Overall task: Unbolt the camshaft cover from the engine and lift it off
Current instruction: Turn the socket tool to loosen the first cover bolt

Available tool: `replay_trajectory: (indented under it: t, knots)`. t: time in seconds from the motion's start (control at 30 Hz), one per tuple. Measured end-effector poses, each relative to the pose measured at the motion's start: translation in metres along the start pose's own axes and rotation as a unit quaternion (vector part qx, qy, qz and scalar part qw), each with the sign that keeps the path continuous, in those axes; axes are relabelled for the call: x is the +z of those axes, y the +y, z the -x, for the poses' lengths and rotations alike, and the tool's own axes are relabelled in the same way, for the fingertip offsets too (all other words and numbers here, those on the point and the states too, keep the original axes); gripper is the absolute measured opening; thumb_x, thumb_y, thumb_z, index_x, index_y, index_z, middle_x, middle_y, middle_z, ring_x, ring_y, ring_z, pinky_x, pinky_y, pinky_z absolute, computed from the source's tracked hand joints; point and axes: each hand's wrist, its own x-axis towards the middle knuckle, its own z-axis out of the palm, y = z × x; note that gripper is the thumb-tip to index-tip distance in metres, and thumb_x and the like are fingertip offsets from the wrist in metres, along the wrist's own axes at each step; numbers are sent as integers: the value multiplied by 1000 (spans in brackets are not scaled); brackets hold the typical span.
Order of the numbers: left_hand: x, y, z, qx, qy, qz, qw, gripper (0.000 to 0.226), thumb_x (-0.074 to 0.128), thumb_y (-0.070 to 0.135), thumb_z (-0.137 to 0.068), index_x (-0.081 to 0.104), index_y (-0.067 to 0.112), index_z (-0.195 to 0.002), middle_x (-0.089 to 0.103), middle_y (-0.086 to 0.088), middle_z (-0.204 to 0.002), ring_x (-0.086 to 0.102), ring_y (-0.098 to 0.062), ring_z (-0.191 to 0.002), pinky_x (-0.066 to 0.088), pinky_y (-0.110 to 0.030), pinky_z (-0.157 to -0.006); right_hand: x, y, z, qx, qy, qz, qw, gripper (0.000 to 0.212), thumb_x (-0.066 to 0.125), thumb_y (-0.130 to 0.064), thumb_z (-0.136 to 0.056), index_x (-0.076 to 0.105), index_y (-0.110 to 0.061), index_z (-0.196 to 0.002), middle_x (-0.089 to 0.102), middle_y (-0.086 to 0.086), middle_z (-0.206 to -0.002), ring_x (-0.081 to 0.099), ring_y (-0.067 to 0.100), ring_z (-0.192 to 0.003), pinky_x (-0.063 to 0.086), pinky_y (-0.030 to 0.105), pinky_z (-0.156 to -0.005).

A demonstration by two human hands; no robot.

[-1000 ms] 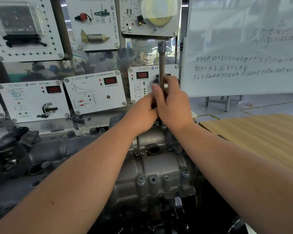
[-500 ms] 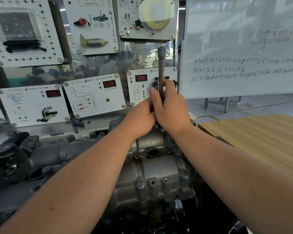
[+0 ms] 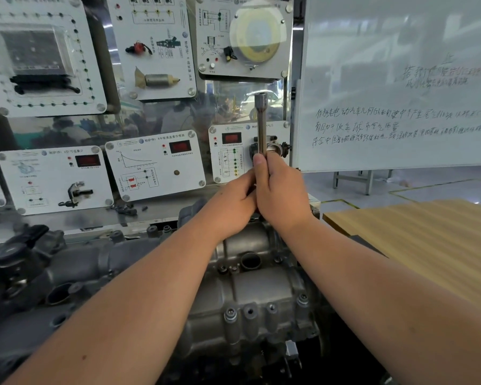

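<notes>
Both hands are gripping a metal socket wrench [image 3: 261, 126] that is standing upright over the far end of the grey camshaft cover [image 3: 250, 295]: the right hand [image 3: 281, 193] is wrapping its shaft with the thumb lying along it, and the left hand [image 3: 233, 201] is pressing in beside it. White sensor panels [image 3: 153, 165] are hanging behind, with a whiteboard [image 3: 400, 79] and a wooden table [image 3: 428, 240] standing to the right.

The camshaft cover [image 3: 250, 287] is showing dull silver-grey metal, and the engine [image 3: 67, 268] beside it is looking darker grey to black. The socket extension [image 3: 261, 126] is gleaming polished steel. The table [image 3: 417, 240] is showing pale yellow-tan wood grain in fine stripes. The panels [image 3: 153, 165] are showing white with red displays, and the whiteboard [image 3: 400, 79] is carrying dark handwriting.
</notes>
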Motion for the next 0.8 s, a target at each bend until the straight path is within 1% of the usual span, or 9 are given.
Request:
replay_trajectory:
  t: [0.1, 0.2, 0.3, 0.4, 0.47, 0.57, 0.63, 0.7, 0.8]
  knots:
    - [-1, 1, -1, -1, 12, -15, 1000, 35, 49, 26, -107, 53, 34, -140, 60, 29, -103, 56, 20, -91, 41, 1, -70, -1, -2, 0, 2, -14, -12, 1000, 24, 39, -37, -107, 54, -19, -105, 60, -5, -73, 59, 24, -71, 44, 36, -64]
    - [0, 2, -2, 4, 24, -19, 1000, 33, 50, 18, -104, 58, 33, -132, 63, 25, -99, 56, 23, -85, 41, 1, -67, -4, -5, 1, 7, -16, -34, 999, 36, 47, -42, -104, 50, -16, -129, 73, 4, -93, 68, 27, -85, 54, 42, -73]
    - [1, 1, -1, 1, 32, -11, 999, 32, 51, 18, -103, 56, 36, -129, 64, 23, -102, 59, 20, -88, 44, -4, -69, -4, -5, 2, -19, -6, -10, 1000, 17, 46, -36, -106, 49, -20, -103, 63, 1, -74, 63, 29, -71, 53, 46, -65]
    - [1, 0, 0, 2, 16, -4, 1000, 41, 47, 29, -108, 47, 37, -148, 61, 24, -115, 54, 18, -99, 42, -2, -78, -4, -5, 1, -8, 3, -9, 1000, 24, 41, -32, -107, 45, -17, -90, 52, -3, -65, 57, 27, -64, 49, 46, -61]
    - [1, 0, 0, 5, 12, 5, 1000, 42, 44, 34, -109, 44, 39, -151, 59, 25, -119, 52, 21, -100, 41, 1, -81, -4, -4, 1, 0, 9, -14, 1000, 28, 39, -31, -108, 48, -13, -89, 53, 0, -66, 56, 26, -64, 48, 44, -60]
    - [0, 0, 0, 2, 12, -1, 1000, 38, 46, 30, -109, 51, 36, -145, 63, 25, -112, 59, 12, -102, 44, -3, -80, -4, -4, 1, 7, 7, -22, 1000, 24, 39, -31, -108, 47, -16, -91, 52, -4, -65, 55, 26, -64, 44, 40, -60]
    - [1, 1, -2, 3, 17, -12, 1000, 32, 48, 25, -107, 55, 36, -136, 61, 28, -101, 59, 17, -91, 44, -3, -71, -4, -5, 1, 12, -2, -35, 999, 20, 42, -36, -107, 51, -17, -106, 61, -2, -72, 61, 27, -71, 47, 41, -64]
    - [1, 1, -2, 5, 26, -16, 1000, 30, 49, 20, -105, 55, 37, -129, 62, 27, -98, 59, 21, -87, 44, -3, -68, -5, -7, 1, 20, -6, -46, 999, 34, 47, -40, -104, 49, -16, -127, 71, 4, -89, 68, 28, -83, 54, 44, -71]
    - [2, 0, -1, 5, 34, -15, 999, 35, 50, 19, -105, 53, 36, -135, 69, 15, -106, 66, -3, -97, 54, -21, -81, -4, -5, 2, -8, 2, -31, 999, 21, 47, -37, -105, 51, -17, -110, 64, 0, -75, 64, 28, -73, 52, 45, -65]
